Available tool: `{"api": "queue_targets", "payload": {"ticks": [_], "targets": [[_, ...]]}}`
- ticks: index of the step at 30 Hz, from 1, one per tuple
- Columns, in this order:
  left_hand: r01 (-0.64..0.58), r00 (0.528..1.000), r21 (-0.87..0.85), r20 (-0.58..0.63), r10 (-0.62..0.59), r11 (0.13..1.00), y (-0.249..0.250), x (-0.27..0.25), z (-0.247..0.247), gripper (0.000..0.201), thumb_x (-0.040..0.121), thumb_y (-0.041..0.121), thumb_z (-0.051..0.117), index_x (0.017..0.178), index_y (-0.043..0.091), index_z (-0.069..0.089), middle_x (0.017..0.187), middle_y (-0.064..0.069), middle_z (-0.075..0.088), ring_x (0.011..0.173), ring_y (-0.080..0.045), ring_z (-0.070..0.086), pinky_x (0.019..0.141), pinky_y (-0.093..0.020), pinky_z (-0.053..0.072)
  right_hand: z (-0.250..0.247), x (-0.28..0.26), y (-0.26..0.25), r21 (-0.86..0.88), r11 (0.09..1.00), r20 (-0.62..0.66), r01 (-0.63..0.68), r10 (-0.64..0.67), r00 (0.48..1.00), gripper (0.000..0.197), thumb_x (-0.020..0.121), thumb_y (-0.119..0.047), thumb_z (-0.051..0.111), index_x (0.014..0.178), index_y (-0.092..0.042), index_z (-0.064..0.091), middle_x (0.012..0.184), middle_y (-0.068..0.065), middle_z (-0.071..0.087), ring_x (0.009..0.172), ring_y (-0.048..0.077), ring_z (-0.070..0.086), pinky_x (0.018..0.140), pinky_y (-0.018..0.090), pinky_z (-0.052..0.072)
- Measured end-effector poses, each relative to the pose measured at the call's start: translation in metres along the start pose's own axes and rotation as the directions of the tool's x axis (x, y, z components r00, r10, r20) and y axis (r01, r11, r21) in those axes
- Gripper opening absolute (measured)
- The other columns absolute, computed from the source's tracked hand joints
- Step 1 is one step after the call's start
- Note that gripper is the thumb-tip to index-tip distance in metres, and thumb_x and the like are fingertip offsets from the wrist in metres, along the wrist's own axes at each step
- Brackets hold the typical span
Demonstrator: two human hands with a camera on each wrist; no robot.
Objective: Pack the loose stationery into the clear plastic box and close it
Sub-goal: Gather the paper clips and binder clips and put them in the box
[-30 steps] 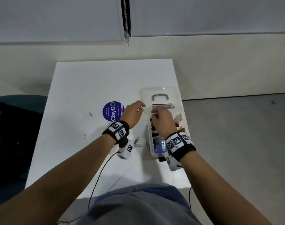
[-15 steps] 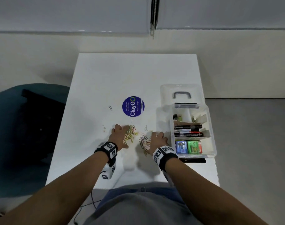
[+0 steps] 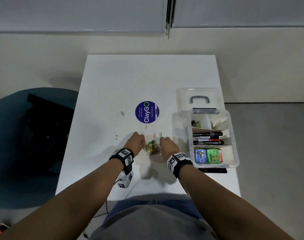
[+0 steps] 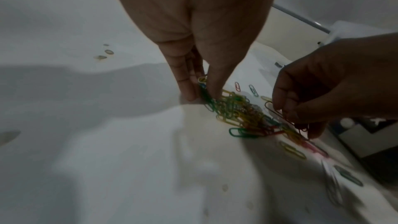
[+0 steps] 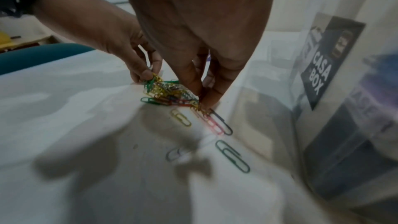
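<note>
Pinching at one paper-clip pile (image 3: 152,147) mid-surface: your left hand (image 3: 134,144) nips its left side, your right hand (image 3: 168,146) its right. Clear plastic box (image 3: 234,135), lid open, at the surface's right edge.

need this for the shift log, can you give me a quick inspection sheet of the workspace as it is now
surface: white table, small brownish stains left of the pile.
job's things: pile of coloured paper clips between the hands; stray clips beyond it; clear plastic box at right, lid open, with markers and small packs inside.
clutter: round blue ClayGo sticker.
hands: left hand and right hand each pinch clips at the pile's edges.
cables: thin black lead from the left wrist unit, off the near edge.
surroundings: teal chair at left, grey floor, blinds ahead.
</note>
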State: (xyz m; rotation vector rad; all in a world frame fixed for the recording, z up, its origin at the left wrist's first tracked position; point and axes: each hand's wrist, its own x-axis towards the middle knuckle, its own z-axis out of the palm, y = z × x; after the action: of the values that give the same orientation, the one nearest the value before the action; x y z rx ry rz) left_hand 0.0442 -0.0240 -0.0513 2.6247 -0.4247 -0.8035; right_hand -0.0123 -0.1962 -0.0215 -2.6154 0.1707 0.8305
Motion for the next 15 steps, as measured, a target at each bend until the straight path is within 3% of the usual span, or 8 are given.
{"api": "queue_targets", "payload": {"ticks": [3, 7, 11, 15], "targets": [[0.011, 0.999, -0.076, -0.032, -0.014, 0.997, -0.004, -0.003, -0.011, 0.005, 0.087, 0.015, 0.065, 0.091, 0.014, 0.067, 0.095, -0.005, 0.059, 0.093, -0.025, 0.06, 0.079, -0.028, 0.044, -0.013, -0.001, 0.002, 0.089, 0.996, -0.027, -0.014, 0.016, 1.0, 0.038, 0.084, 0.008, 0.048, 0.119, -0.005, 0.051, 0.121, 0.017, 0.053, 0.108, 0.033, 0.056, 0.088, 0.037, 0.047], [0.001, 0.994, -0.261, -0.108, -0.03, 0.965, 0.008, -0.015, -0.034, 0.005, 0.086, 0.019, 0.068, 0.086, 0.014, 0.068, 0.091, -0.004, 0.063, 0.084, -0.02, 0.063, 0.081, -0.034, 0.051, -0.031, -0.008, 0.004, 0.218, 0.976, -0.166, 0.017, 0.02, 0.986, 0.032, 0.085, 0.008, 0.043, 0.106, -0.008, 0.06, 0.111, 0.012, 0.059, 0.103, 0.028, 0.056, 0.081, 0.031, 0.043], [-0.071, 0.987, -0.488, -0.163, -0.011, 0.87, 0.054, -0.031, -0.06, 0.004, 0.087, 0.019, 0.069, 0.084, 0.017, 0.067, 0.093, -0.001, 0.067, 0.082, -0.014, 0.067, 0.073, -0.022, 0.051, -0.06, -0.026, 0.017, 0.421, 0.898, -0.384, 0.126, 0.05, 0.922, 0.02, 0.085, 0.003, 0.054, 0.094, -0.01, 0.066, 0.095, 0.007, 0.066, 0.086, 0.021, 0.063, 0.077, 0.032, 0.054], [-0.223, 0.968, -0.549, -0.225, 0.114, 0.806, 0.125, -0.032, -0.079, 0.006, 0.088, 0.022, 0.069, 0.087, 0.017, 0.067, 0.093, 0.004, 0.067, 0.08, -0.005, 0.067, 0.072, -0.016, 0.052, -0.103, -0.055, 0.041, 0.554, 0.804, -0.502, 0.214, 0.118, 0.857, 0.016, 0.086, 0.001, 0.058, 0.093, -0.012, 0.065, 0.087, 0.003, 0.067, 0.075, 0.017, 0.065, 0.071, 0.026, 0.055]]}}
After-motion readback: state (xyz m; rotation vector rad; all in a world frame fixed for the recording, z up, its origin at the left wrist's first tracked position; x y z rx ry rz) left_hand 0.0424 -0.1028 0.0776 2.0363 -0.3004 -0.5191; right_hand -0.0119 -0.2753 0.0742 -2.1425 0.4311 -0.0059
